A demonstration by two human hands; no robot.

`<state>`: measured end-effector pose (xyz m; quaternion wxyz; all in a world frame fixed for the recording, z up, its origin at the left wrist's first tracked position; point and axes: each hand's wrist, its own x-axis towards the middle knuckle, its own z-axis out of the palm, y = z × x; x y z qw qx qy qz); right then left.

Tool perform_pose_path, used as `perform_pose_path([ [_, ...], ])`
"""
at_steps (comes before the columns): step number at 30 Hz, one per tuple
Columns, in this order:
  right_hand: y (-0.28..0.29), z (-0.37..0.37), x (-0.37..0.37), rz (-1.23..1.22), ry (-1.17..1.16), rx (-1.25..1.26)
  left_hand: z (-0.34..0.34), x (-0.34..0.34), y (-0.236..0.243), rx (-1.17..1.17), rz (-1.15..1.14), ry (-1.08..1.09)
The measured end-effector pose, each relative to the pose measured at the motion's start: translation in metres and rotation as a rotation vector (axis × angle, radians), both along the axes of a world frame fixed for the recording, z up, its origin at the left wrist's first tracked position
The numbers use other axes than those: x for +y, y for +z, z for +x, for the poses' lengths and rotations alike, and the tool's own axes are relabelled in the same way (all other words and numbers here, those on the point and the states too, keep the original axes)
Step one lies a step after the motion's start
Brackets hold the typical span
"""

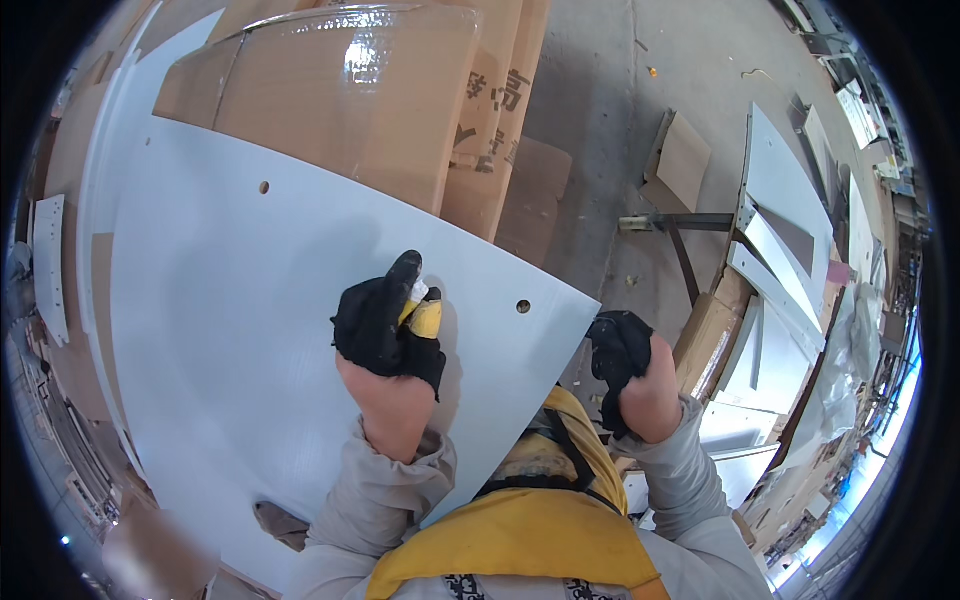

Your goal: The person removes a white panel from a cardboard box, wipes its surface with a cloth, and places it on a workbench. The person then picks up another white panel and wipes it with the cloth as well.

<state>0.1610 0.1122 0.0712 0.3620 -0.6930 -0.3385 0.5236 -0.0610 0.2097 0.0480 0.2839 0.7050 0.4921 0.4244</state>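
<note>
Gloves on both hands, black ones. Your left hand (388, 325) is clenched around a small tool with a yellow body and a white tip (422, 308), and that tip sits right on the face of the big white panel (230, 330). The panel lies flat in front of you, tilted across the view, with one round hole (523, 306) just to the right of the tool and another hole (264, 187) further up toward the left. Your right hand (625, 365) is balled into a fist just off the panel's right corner; can't tell if there's anything inside it. Behind the panel you've got stacked cardboard boxes (480, 120) with a clear plastic sheet (380, 60) draped over them. Off to the right, more white panels (780, 180) lean around on the concrete floor (600, 90).
</note>
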Motion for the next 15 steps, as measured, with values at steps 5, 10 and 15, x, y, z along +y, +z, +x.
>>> perform_pose_path([
  [5,0.0008,0.0043,0.0028,-0.030,-0.010,0.067,0.0011,-0.0002,-0.0015,-0.043,-0.004,0.002],
  [10,0.0057,0.0083,0.0083,-0.099,-0.004,0.102,0.0010,-0.0002,-0.0003,-0.016,-0.011,0.003],
  [15,-0.0007,0.0055,-0.0003,-0.009,-0.001,0.037,0.0013,-0.0008,0.0003,-0.046,-0.034,0.006],
])
